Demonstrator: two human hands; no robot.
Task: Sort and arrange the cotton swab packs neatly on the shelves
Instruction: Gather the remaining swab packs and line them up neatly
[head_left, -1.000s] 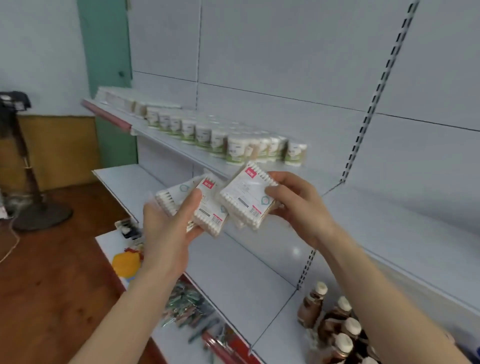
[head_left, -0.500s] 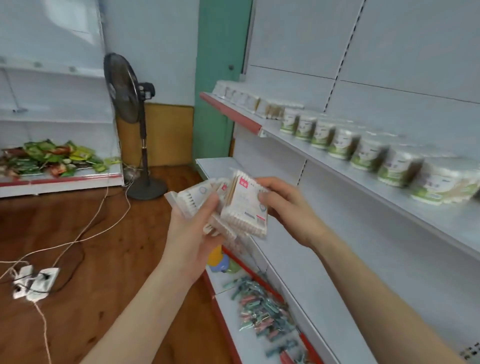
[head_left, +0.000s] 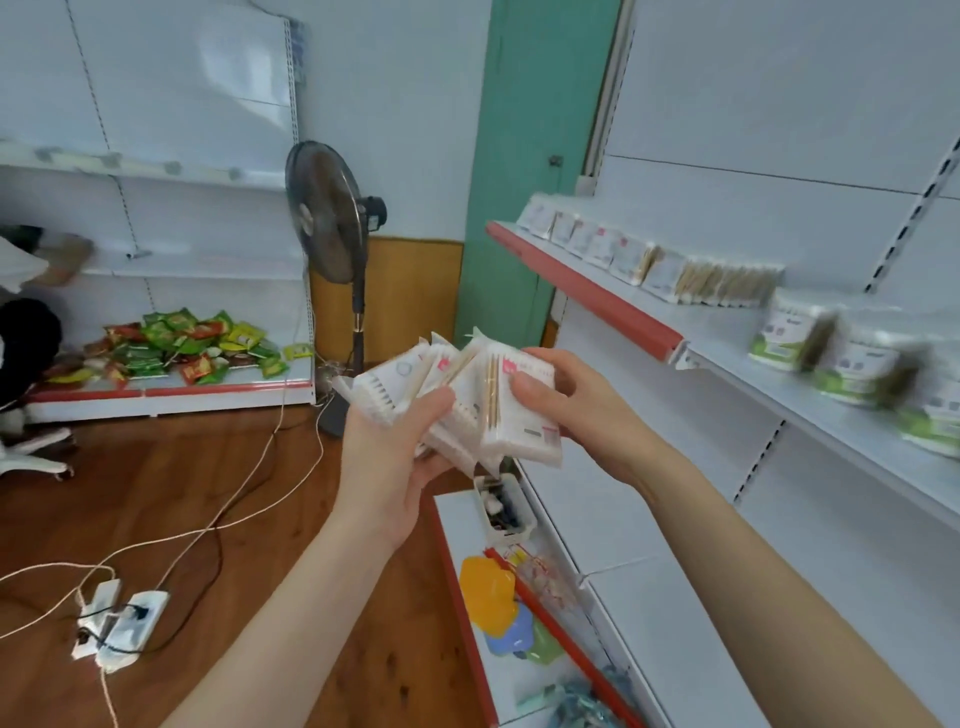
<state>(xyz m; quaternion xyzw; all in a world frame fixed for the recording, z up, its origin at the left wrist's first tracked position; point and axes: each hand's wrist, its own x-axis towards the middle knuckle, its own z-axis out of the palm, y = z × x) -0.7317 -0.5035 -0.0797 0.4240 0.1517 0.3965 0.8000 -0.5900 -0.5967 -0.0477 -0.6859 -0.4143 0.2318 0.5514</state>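
Note:
My left hand grips a fanned bundle of flat cotton swab packs, white with red labels, at chest height in the middle of the view. My right hand pinches the rightmost pack of that bundle, thumb on its front face. On the upper shelf with the red front strip, a row of flat swab packs stands at the far end. Nearer on the same shelf are round swab tubs with green labels, blurred.
A standing fan is on the wooden floor ahead, with cables and power strips at lower left. A far shelf holds green and red snack packets. Lower shelves below my hands carry a small tray and coloured items.
My view has swung left along the shelf, bringing the fan and the floor into sight. Both hands have kept hold of the packs, and the bundle now stands more edge-on.

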